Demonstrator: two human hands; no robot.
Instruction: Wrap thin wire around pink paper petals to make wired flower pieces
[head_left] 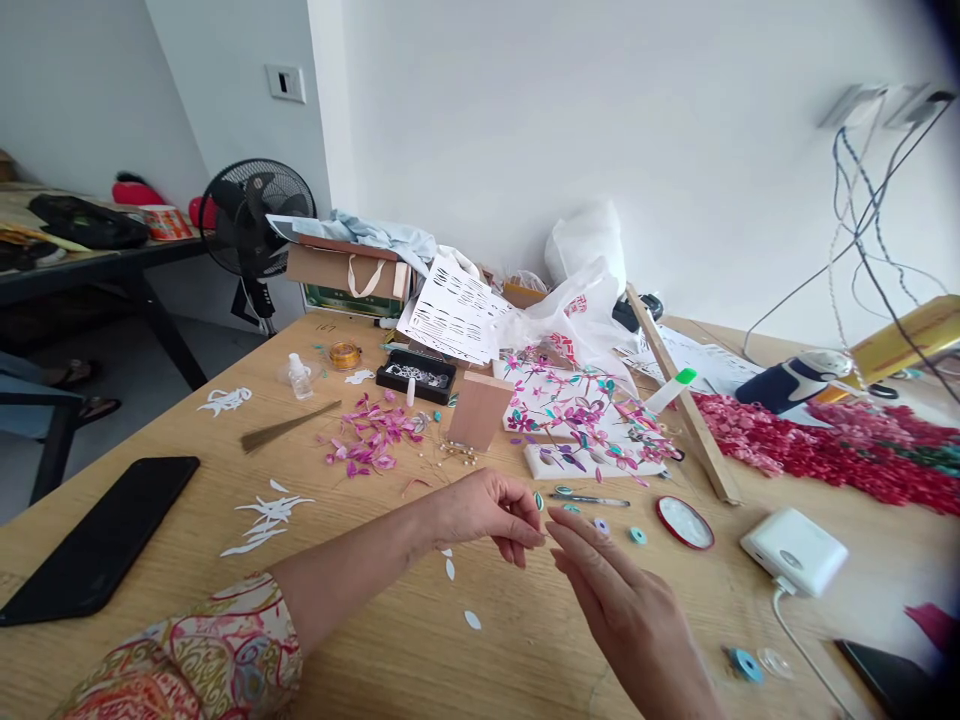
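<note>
Right hand (pixel 622 590), grip unclear; left hand (pixel 491 510) pinched together; teal-edged petal (pixel 538 501) between them.

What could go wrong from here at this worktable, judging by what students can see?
The patterned sleeve could sweep the white cutouts lying just beyond it. The left hand might brush the loose white leaf shapes nearby. The right hand, if swung outward, might catch the white cable and tug the white box.

Near: left hand (pixel 502 515), one; right hand (pixel 626 595), one; loose white cutouts (pixel 472 620), three, one partly hidden. Right: red-rimmed dish (pixel 685 524), one; wooden strip (pixel 684 400), one. Left: clear bottle (pixel 299 380), one. Far left: fan (pixel 255 215), one.
</note>
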